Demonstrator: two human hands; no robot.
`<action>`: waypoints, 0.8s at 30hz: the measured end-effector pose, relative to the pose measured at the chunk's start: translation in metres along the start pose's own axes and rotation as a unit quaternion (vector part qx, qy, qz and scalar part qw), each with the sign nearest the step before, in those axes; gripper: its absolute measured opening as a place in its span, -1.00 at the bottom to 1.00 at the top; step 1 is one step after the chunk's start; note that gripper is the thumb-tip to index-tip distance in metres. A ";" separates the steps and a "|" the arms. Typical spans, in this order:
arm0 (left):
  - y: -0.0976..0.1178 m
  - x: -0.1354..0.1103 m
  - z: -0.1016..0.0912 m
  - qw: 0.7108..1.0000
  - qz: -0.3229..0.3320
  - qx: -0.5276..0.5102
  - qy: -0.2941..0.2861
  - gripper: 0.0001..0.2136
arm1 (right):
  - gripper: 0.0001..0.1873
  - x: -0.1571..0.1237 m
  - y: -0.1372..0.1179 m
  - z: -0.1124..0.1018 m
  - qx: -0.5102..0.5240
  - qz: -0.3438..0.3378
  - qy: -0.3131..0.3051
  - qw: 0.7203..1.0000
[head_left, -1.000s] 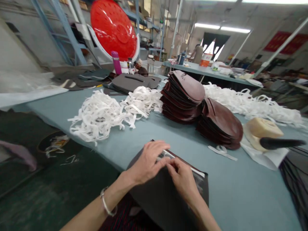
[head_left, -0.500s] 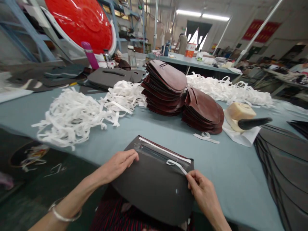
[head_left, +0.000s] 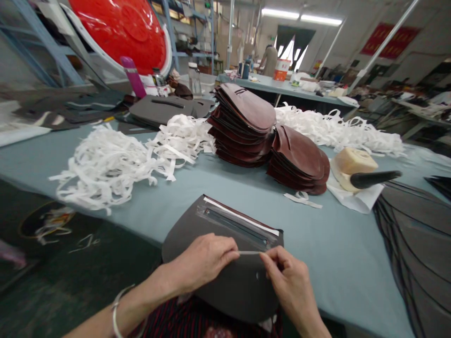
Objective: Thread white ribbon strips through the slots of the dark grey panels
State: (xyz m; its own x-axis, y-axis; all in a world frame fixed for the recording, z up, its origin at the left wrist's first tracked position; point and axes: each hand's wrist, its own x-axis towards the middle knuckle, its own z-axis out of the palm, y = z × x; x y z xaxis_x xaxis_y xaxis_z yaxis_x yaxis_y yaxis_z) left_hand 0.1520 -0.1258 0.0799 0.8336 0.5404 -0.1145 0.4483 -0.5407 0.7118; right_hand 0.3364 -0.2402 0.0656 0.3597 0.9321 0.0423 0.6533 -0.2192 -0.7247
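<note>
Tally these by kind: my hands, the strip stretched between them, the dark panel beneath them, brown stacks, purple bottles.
Hands: 2, left hand and right hand
White strip between them: 1
Dark panel beneath: 1
Brown stacks: 2, taller stack and shorter stack
Purple bottle: 1
Total: 7

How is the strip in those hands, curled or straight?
Straight: the strip makes one thin line between the left hand and right hand.
</note>
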 end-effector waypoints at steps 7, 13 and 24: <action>-0.044 -0.013 -0.035 0.995 -0.060 -0.072 0.022 -0.68 | -0.63 0.001 0.027 0.002 -0.016 0.040 -0.009 0.999; -0.068 -0.009 -0.037 0.973 -0.186 -0.052 0.127 -0.79 | -0.59 0.008 0.035 0.011 -0.042 0.076 0.003 0.996; -0.086 0.016 -0.037 0.951 -0.242 -0.019 0.191 -0.84 | -0.56 0.015 0.048 0.017 -0.037 0.121 -0.028 0.992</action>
State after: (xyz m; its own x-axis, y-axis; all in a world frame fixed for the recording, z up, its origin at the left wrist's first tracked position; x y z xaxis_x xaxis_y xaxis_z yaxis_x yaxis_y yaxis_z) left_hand 0.1150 -0.0467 0.0431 0.3525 0.9182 -0.1806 0.7310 -0.1497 0.6658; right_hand 0.3616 -0.2319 0.0200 0.4762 0.8634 -0.1669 0.5993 -0.4575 -0.6569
